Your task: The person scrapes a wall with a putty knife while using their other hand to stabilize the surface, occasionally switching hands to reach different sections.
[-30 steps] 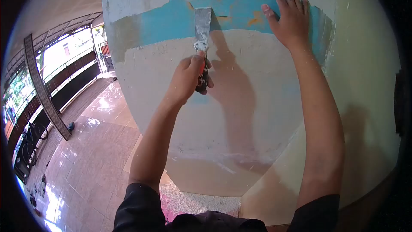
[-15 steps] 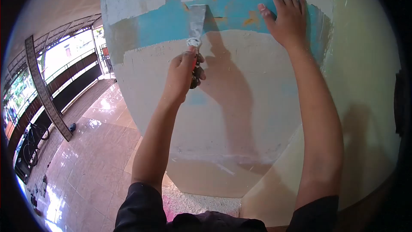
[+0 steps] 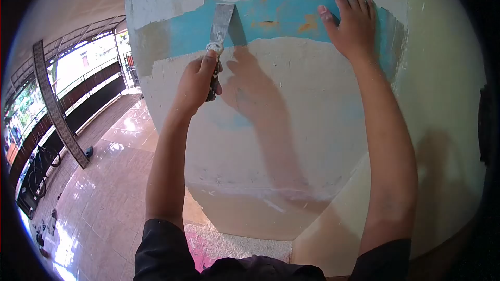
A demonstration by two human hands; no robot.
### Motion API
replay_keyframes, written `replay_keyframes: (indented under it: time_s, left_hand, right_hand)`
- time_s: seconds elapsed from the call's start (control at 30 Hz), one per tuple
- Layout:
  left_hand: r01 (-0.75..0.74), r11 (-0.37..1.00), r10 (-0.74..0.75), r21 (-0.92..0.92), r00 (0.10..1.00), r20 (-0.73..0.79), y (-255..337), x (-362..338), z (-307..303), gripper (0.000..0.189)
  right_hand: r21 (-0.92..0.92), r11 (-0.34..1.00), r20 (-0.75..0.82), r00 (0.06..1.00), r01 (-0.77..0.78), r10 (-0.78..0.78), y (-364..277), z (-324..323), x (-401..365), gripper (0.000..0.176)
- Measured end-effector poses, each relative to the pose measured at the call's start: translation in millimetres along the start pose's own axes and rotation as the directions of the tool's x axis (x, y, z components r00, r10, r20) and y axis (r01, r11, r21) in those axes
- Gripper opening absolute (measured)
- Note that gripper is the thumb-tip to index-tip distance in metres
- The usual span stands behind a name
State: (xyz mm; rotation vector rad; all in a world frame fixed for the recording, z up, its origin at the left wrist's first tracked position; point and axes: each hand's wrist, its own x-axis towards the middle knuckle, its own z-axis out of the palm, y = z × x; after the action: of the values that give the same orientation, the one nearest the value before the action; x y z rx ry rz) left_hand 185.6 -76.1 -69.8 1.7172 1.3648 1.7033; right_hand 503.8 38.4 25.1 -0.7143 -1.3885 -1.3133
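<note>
My left hand (image 3: 198,80) is closed round the dark handle of a putty knife (image 3: 223,23). Whitish paste is smeared where the blade meets the handle. The blade points up, its tip near the upper edge of a turquoise band (image 3: 281,8) on the wall. Pale grey-white coating (image 3: 312,88) covers the wall above and below that band, which has orange-brown spots. Higher on the right, my right hand (image 3: 355,23) lies against the wall with fingers spread, over the band's right part. White paste marks its fingers, and it holds nothing.
A shiny tiled floor (image 3: 112,177) stretches away at the lower left. Beyond it stand a post (image 3: 54,104), a dark railing (image 3: 91,96) and a bicycle (image 3: 39,171). A yellowish wall (image 3: 442,93) adjoins on the right. Rough, pink-stained material (image 3: 234,244) lies below.
My left hand has moved left with the putty knife, whose blade is now nearer the band's left part and leans more to the right. My right hand stays in nearly the same place.
</note>
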Motion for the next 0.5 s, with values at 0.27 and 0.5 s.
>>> replay_keyframes:
  time_s: [0.27,0.5]
  left_hand:
    - [-0.074,0.980,0.060,0.186,0.995,0.080,-3,26,-36,0.060]
    - [-0.059,0.892,-0.001,0.448,0.991,0.131,19,43,-74,0.064]
  right_hand:
    - [0.003,1.000,0.002,1.000,0.002,-0.002,1,-1,-1,0.048]
    - [0.001,1.000,0.004,1.000,0.003,-0.003,1,-1,-1,0.048]
